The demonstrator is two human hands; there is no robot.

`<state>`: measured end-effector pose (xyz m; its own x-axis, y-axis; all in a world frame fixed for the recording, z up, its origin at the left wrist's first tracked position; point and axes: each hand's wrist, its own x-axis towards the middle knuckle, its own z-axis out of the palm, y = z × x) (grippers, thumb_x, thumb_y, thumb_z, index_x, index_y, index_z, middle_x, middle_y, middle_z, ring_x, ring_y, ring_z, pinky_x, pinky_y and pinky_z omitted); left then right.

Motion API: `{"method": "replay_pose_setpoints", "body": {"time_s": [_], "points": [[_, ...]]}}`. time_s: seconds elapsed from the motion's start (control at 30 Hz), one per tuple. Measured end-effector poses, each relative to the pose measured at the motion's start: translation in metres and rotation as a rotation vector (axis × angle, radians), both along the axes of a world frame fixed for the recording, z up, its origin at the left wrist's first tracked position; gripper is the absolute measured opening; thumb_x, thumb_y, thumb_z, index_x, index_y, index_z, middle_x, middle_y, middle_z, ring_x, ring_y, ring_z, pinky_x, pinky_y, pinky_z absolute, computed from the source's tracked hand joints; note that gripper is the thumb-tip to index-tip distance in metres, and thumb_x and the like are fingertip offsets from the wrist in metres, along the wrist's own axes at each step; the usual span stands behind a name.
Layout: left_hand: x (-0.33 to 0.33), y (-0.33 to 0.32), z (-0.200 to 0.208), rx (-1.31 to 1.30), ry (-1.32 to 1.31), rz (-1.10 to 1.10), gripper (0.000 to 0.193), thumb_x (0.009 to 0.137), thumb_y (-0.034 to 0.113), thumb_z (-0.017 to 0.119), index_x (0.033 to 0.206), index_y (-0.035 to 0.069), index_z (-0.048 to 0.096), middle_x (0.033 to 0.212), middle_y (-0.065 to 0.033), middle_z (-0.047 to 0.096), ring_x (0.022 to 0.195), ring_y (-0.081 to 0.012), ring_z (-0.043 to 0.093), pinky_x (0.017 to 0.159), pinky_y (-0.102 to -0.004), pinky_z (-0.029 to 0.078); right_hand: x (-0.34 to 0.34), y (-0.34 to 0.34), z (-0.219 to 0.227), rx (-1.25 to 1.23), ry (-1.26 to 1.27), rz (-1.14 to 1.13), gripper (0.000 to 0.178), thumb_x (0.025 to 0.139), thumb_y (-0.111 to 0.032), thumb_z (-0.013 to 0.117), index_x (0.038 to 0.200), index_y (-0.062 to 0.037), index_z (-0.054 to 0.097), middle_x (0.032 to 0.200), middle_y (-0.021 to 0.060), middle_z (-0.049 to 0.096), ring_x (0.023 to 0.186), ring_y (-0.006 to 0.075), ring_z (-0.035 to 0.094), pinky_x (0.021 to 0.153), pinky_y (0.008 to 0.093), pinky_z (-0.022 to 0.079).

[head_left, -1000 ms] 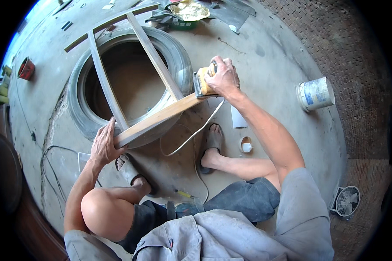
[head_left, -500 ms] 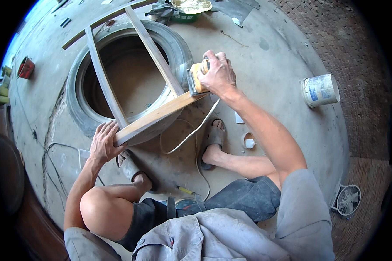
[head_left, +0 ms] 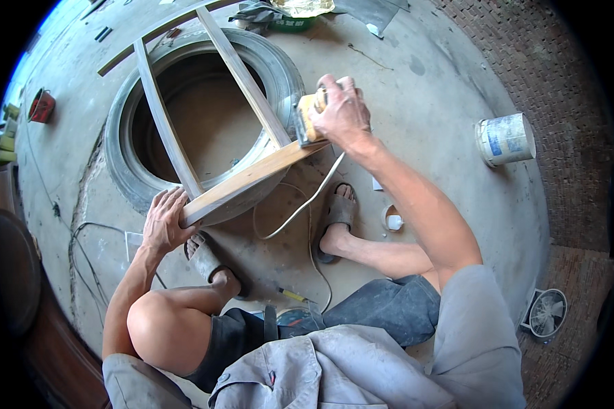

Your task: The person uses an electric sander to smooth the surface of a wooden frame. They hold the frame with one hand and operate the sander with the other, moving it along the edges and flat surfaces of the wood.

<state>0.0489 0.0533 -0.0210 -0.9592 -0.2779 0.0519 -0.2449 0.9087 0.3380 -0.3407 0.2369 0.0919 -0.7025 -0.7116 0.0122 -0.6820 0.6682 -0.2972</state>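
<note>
A wooden frame [head_left: 252, 174] of long rails and two crosspieces lies over a large grey tire [head_left: 121, 150] on the floor. My left hand [head_left: 164, 221] is closed round the left end of its near rail, thumb side out of clear sight. With my right hand [head_left: 344, 112] I grip a yellow power sander [head_left: 308, 121] from above, fingers wrapped over its top. The sander sits at the right end of the near rail, its pad against the wood there. A pale cord [head_left: 305, 204] hangs below my right hand and runs down between my feet.
To the right a white bucket [head_left: 506, 140] lies on its side, with a small fan [head_left: 547, 313] nearer me. A small round container [head_left: 393, 219] stands by my right foot. Dark cables [head_left: 82, 249] cross the floor at left, and a red bucket [head_left: 41, 107] stands farther off.
</note>
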Motion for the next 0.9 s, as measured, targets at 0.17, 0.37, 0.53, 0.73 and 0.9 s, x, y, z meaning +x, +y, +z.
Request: {"method": "replay_pose_setpoints", "body": {"time_s": [0.17,0.37,0.53,0.73,0.9], "points": [[0.003,0.000,0.000,-0.009,0.009,0.006,0.070,0.073,0.029,0.085,0.132,-0.003,0.063,0.140,-0.0233,0.064,0.135,-0.0399,0.057,0.119,-0.0529,0.039,-0.009,0.007,-0.003,-0.019,0.034,0.034,0.056,0.084,-0.028,0.078,0.133,-0.0126,0.058,0.126,0.0207,0.053,0.118,0.0426,0.059,0.096,0.0535,0.058],[-0.008,0.001,0.001,0.006,0.033,-0.023,0.070,0.072,0.028,0.085,0.131,-0.002,0.063,0.141,-0.0223,0.063,0.134,-0.0396,0.057,0.118,-0.0528,0.039,-0.050,0.022,-0.011,-0.049,0.147,-0.116,0.050,0.084,-0.031,0.080,0.127,-0.0183,0.059,0.123,0.0184,0.056,0.115,0.0400,0.062,0.098,0.0520,0.055],[0.001,0.000,0.003,-0.002,0.009,-0.013,0.073,0.072,0.030,0.086,0.133,-0.002,0.061,0.142,-0.0228,0.062,0.135,-0.0396,0.056,0.119,-0.0538,0.038,0.020,-0.006,-0.001,-0.019,0.005,0.028,0.056,0.087,-0.030,0.079,0.135,-0.0125,0.056,0.131,0.0229,0.049,0.120,0.0448,0.056,0.091,0.0541,0.060],[-0.001,0.000,0.003,-0.001,0.007,-0.016,0.072,0.074,0.029,0.086,0.134,-0.002,0.061,0.142,-0.0226,0.062,0.136,-0.0391,0.056,0.119,-0.0538,0.038,0.011,-0.003,-0.007,-0.112,0.083,0.009,0.049,0.085,-0.029,0.079,0.127,-0.0143,0.058,0.122,0.0216,0.055,0.114,0.0434,0.061,0.094,0.0535,0.056],[0.000,0.000,0.003,0.004,-0.001,-0.017,0.072,0.074,0.028,0.085,0.135,-0.002,0.060,0.142,-0.0223,0.062,0.136,-0.0388,0.056,0.119,-0.0534,0.038,0.008,0.001,-0.001,-0.062,0.060,-0.034,0.051,0.085,-0.025,0.077,0.130,-0.0137,0.057,0.127,0.0219,0.052,0.116,0.0438,0.059,0.090,0.0539,0.059]]}}
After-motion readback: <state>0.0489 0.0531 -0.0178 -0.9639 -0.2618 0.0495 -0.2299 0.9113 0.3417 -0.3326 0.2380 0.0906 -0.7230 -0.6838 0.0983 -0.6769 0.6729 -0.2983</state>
